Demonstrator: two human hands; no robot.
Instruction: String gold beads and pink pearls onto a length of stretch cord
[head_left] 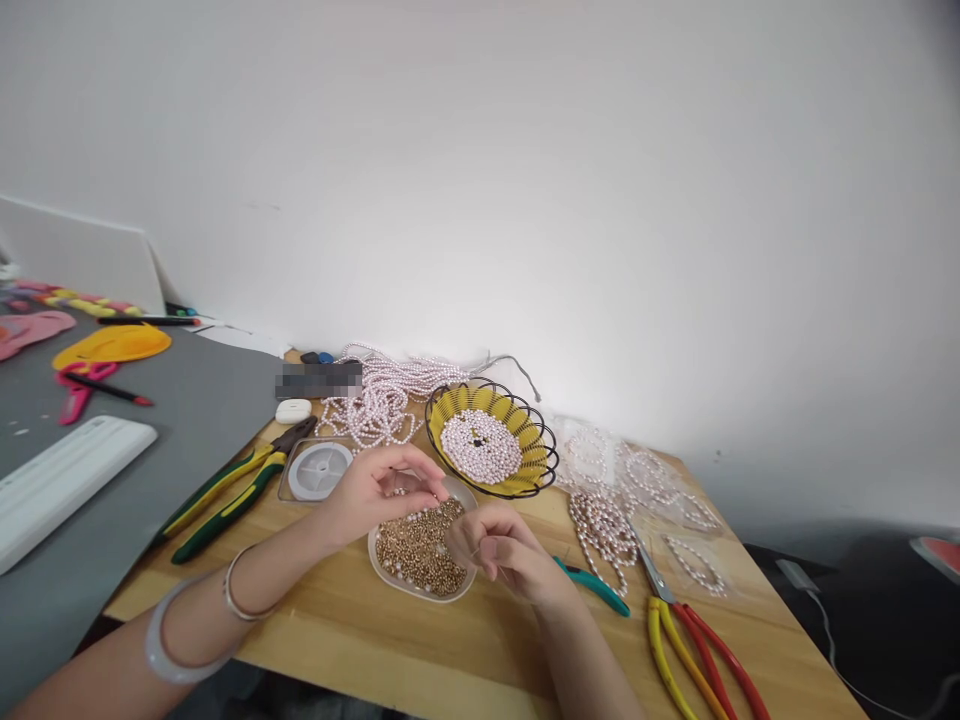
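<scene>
My left hand (394,487) hovers over a clear plastic box (424,597) of small gold beads (420,550) with a few pale ones mixed in. Its thumb and fingertips come together in a pinch; whatever is between them is too small to name. At the box's right edge, my right hand (514,555) is closed, thumb against bent fingers, on what looks like a fine thread (474,552), seen only faintly. Just behind the hands stands a yellow and black wire basket (536,440) holding pale pink beads (480,447).
Green-yellow pliers (232,490) and a white spool (321,470) lie left. Pink bead strands (375,395) lie behind. To the right are teal-handled pliers (596,585), scissors (690,640) with red and yellow handles, and bagged bead strings (697,565). A grey table (217,385) adjoins.
</scene>
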